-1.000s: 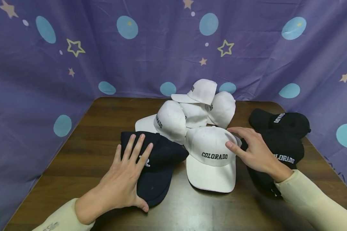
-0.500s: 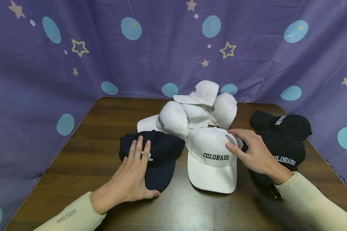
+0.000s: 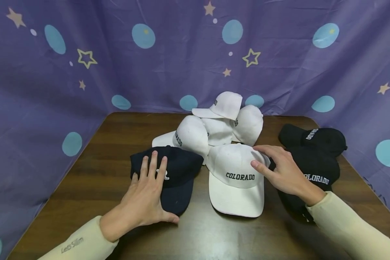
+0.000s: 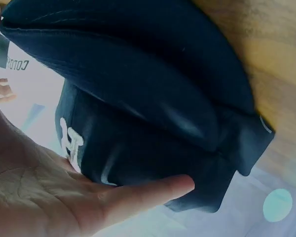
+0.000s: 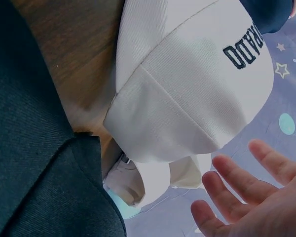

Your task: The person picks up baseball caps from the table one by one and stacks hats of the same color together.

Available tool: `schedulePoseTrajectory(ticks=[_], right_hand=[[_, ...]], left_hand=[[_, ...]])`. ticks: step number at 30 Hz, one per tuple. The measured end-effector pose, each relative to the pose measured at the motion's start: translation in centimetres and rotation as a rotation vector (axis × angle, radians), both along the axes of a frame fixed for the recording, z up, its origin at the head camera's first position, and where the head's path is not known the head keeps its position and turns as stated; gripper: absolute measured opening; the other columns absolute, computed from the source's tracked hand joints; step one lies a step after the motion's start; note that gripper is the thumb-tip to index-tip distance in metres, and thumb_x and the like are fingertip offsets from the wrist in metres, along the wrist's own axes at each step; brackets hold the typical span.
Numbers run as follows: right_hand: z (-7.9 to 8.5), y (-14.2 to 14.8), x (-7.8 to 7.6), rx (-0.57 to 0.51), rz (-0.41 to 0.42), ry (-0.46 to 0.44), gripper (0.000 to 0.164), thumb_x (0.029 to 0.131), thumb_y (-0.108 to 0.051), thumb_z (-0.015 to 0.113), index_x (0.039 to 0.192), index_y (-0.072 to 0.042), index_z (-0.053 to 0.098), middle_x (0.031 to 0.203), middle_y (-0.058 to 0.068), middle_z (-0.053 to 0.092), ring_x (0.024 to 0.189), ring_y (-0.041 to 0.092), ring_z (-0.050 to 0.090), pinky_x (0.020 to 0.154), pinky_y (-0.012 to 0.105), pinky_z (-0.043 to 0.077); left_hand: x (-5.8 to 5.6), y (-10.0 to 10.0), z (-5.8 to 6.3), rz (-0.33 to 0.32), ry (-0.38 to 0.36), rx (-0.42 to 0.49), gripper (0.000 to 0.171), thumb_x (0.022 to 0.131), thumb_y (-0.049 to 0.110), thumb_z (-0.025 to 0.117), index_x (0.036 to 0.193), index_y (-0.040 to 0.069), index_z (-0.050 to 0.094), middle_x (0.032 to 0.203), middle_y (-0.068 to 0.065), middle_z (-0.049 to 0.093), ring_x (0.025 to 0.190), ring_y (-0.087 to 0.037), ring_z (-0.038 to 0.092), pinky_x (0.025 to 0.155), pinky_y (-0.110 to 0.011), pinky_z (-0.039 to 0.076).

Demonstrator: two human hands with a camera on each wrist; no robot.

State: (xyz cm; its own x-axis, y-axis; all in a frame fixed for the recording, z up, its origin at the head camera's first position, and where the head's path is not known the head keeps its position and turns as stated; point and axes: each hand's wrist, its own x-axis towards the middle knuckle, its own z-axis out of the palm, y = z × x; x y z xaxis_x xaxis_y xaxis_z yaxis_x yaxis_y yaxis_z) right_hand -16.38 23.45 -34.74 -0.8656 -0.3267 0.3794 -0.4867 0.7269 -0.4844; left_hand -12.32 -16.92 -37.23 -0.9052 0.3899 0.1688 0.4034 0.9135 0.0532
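My left hand [image 3: 144,206] lies spread over a navy cap [image 3: 185,169] with white lettering, its straight fingers across the crown and the thumb near the brim's front edge. In the left wrist view the navy cap [image 4: 138,98] shows its curved brim and part of a white letter. To its right, a white cap [image 3: 232,162] marked COLORADO sits brim toward me. My right hand [image 3: 284,173] is at that cap's right side, fingers extended. The right wrist view shows its fingers [image 5: 232,185] loosely spread just off the white crown [image 5: 187,94].
Several more white caps [image 3: 225,104] are heaped behind, one resting on top of others. Black caps [image 3: 315,162] overlap at the right, close to my right wrist. The brown wooden table [image 3: 78,180] ends at a purple curtain [image 3: 188,54] with stars and blue ovals.
The navy cap has shifted slightly away from me and turned a little, so its brim ends farther from the table's near side. My left hand moved with it; the right hand kept its place.
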Motion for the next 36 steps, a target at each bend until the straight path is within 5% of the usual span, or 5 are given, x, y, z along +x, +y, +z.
schedulePoseTrajectory(ticks=[11,17,28,36], right_hand=[[1.5,-1.0,-0.6,0.037,-0.002,-0.017,0.050,0.101,-0.041,0.064,0.140,-0.011,0.061,0.140,0.012,0.060,0.133,0.036,0.047,0.108,0.064,0.027],[2.5,-2.1,-1.2,0.048,0.027,-0.020,0.049,0.101,-0.044,0.063,0.140,-0.013,0.062,0.141,0.009,0.061,0.132,0.034,0.048,0.108,0.062,0.028],[4.1,-5.1,-2.8,0.067,0.077,-0.034,0.043,0.101,-0.044,0.063,0.128,-0.011,0.071,0.129,0.007,0.069,0.125,0.030,0.059,0.103,0.056,0.042],[5.3,-7.8,-4.2,0.089,0.112,-0.056,0.043,0.101,-0.046,0.064,0.121,-0.010,0.074,0.116,0.006,0.073,0.112,0.025,0.067,0.096,0.049,0.053]], left_hand=[[0.1,-0.3,1.3,0.023,0.179,-0.067,0.158,0.048,0.100,0.065,0.163,0.003,0.019,0.169,-0.026,0.006,0.147,-0.050,0.027,0.096,-0.065,0.050],[-0.5,0.0,1.6,-0.041,0.281,0.012,0.139,0.064,0.096,0.061,0.159,-0.001,0.031,0.165,-0.026,0.021,0.147,-0.046,0.031,0.109,-0.060,0.042],[-1.1,1.5,2.1,-0.164,0.190,0.181,0.110,0.082,0.084,0.057,0.153,0.002,0.043,0.161,-0.018,0.037,0.150,-0.037,0.031,0.119,-0.057,0.029],[-1.0,2.4,2.1,-0.212,0.214,0.216,0.102,0.084,0.079,0.062,0.150,0.002,0.047,0.156,-0.018,0.044,0.147,-0.038,0.036,0.118,-0.057,0.032]])
